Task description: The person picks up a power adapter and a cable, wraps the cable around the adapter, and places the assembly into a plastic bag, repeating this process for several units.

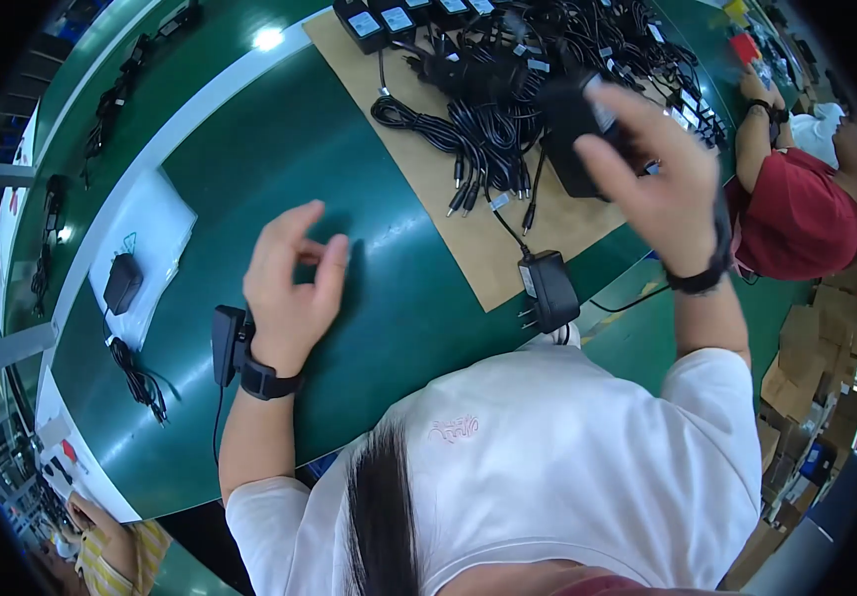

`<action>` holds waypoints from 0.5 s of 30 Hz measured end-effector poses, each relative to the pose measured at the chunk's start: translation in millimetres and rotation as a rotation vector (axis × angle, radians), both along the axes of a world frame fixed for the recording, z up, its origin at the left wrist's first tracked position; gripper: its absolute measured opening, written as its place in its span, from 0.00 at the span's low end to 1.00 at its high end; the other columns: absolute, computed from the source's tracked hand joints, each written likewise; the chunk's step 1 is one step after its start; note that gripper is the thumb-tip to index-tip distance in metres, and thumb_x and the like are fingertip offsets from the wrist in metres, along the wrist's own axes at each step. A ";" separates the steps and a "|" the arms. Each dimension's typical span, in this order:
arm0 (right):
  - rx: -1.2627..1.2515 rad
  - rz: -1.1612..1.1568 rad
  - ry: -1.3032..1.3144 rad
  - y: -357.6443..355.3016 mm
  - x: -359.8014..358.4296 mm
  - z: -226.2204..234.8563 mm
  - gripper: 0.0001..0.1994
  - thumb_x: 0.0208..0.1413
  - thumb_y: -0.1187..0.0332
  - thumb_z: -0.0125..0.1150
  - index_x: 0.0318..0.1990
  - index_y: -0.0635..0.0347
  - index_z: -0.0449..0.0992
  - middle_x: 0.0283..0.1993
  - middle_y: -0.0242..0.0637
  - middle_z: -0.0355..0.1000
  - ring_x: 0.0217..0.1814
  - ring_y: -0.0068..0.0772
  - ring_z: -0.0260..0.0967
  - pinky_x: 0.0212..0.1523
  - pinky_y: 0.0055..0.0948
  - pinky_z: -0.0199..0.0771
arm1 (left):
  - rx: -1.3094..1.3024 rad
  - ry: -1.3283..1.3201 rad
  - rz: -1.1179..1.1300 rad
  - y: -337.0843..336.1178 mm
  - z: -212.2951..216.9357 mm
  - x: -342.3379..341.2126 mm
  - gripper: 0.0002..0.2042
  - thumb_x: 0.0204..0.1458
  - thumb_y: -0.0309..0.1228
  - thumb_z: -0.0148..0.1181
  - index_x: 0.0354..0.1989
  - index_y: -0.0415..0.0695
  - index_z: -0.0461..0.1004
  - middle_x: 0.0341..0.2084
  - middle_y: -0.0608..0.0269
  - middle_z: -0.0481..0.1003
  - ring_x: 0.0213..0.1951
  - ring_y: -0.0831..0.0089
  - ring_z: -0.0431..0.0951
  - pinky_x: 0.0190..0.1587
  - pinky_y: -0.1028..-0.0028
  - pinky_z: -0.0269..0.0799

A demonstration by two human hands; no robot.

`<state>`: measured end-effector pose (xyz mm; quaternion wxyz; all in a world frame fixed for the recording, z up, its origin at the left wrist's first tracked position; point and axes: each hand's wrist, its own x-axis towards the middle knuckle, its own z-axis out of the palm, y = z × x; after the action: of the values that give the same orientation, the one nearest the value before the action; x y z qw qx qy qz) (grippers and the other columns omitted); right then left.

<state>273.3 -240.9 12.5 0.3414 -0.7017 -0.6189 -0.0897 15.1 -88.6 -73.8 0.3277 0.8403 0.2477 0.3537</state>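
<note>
My left hand point(294, 283) hovers over the green tabletop, its thumb and fingers apart and nothing between them. At the right, my right hand point(662, 174) is raised over the pile and partly smeared by motion. Thumb and forefinger are around a black power adapter point(569, 124), with a pale label showing between them; its outline is blurred. Bundled black cables point(493, 134) with barrel plugs lie left of that hand. Another black plug-in adapter point(550, 290) rests at the table's near edge, prongs toward the left.
Brown cardboard point(468, 263) lies under the adapters and cables. To the left, clear plastic bags point(165, 233) carry a small black adapter point(123, 283) with its coiled cord. More adapters line the far green strip point(220, 84). A co-worker in a red shirt point(811, 214) is at the right.
</note>
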 end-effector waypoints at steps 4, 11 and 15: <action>-0.148 -0.159 -0.081 -29.3 -16.4 -41.1 0.17 0.40 0.71 0.65 0.41 0.60 0.74 0.23 0.38 0.68 0.21 0.32 0.64 0.23 0.25 0.64 | 0.225 0.081 -0.224 -20.1 4.1 15.3 0.16 0.38 0.23 0.63 0.39 0.42 0.71 0.37 0.56 0.72 0.31 0.64 0.75 0.29 0.74 0.73; -0.142 -0.213 -0.334 -27.8 -15.4 -52.7 0.20 0.33 0.69 0.69 0.40 0.51 0.75 0.30 0.36 0.61 0.34 0.36 0.59 0.31 0.30 0.60 | 0.155 0.306 -0.908 -81.9 24.4 76.5 0.27 0.40 0.36 0.62 0.51 0.46 0.64 0.49 0.55 0.63 0.37 0.61 0.73 0.31 0.71 0.73; -0.087 -0.166 -0.249 -26.5 -3.5 -67.1 0.19 0.31 0.70 0.68 0.38 0.51 0.76 0.36 0.37 0.61 0.40 0.40 0.58 0.40 0.36 0.59 | 0.309 0.470 -0.821 -103.7 14.1 101.1 0.27 0.32 0.32 0.63 0.45 0.42 0.65 0.42 0.55 0.64 0.29 0.63 0.70 0.29 0.72 0.71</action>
<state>269.8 -267.4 -54.6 0.2226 -0.7481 -0.5996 -0.1770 116.3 -192.3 -59.7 0.2469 0.9643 -0.0916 0.0293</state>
